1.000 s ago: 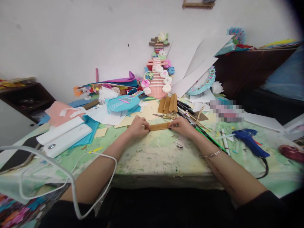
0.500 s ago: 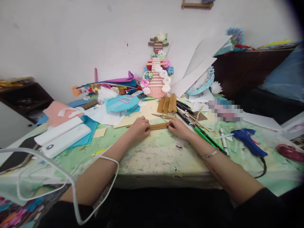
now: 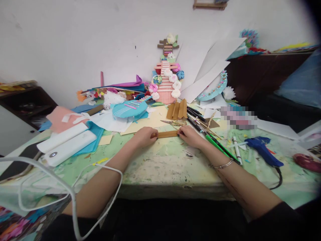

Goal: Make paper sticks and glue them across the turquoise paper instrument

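A narrow folded strip of brown paper (image 3: 166,134) lies flat on the paint-stained green table (image 3: 163,164). My left hand (image 3: 144,136) pinches its left end with the fingers pressed together. My right hand (image 3: 188,135) pinches its right end the same way, a silver bracelet on that wrist. Just beyond the strip lie gold-handled scissors (image 3: 174,123) and a pleated brown paper fan (image 3: 177,110).
Several pens and markers (image 3: 203,129) lie right of my right hand, then a blue glue gun (image 3: 263,150). A white power bank (image 3: 67,148) and its cable sit at the left. Coloured paper scraps, a teal paper guitar (image 3: 129,108) and a pink paper guitar (image 3: 167,80) crowd the back.
My left hand slid along the strip, first right, then back left, so more of the brown strip shows between my hands. My right hand has barely moved.
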The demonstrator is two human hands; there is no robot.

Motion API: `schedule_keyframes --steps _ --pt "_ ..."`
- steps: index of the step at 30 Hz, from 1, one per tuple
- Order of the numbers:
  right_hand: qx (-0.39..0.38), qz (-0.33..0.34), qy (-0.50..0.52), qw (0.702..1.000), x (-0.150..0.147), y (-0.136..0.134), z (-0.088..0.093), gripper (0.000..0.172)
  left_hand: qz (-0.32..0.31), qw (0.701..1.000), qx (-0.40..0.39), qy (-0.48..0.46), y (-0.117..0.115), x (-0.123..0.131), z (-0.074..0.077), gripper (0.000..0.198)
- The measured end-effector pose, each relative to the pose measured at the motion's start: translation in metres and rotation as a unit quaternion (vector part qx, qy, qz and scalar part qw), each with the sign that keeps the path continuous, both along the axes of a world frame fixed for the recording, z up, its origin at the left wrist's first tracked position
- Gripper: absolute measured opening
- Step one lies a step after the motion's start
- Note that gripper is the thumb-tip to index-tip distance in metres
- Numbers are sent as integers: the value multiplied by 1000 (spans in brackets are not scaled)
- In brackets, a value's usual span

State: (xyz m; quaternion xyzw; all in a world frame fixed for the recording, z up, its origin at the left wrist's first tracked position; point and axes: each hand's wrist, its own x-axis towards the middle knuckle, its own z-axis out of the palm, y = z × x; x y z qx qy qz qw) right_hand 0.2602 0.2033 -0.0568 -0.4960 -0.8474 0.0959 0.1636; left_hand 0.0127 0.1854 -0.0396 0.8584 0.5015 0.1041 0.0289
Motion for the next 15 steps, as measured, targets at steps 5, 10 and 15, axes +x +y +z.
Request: schedule_keyframes --steps 5,10,15 --pt "-15 -24 -19 999 -4 -1 2 15 15 999 -29 2 -1 -3 5 25" --pt "-18 -36 -29 999 -5 0 1 17 -2 991 -115 -70 2 -16 10 45" --pt "-16 -32 -26 999 -4 1 -1 16 -22 987 -136 -88 2 -24 15 42"
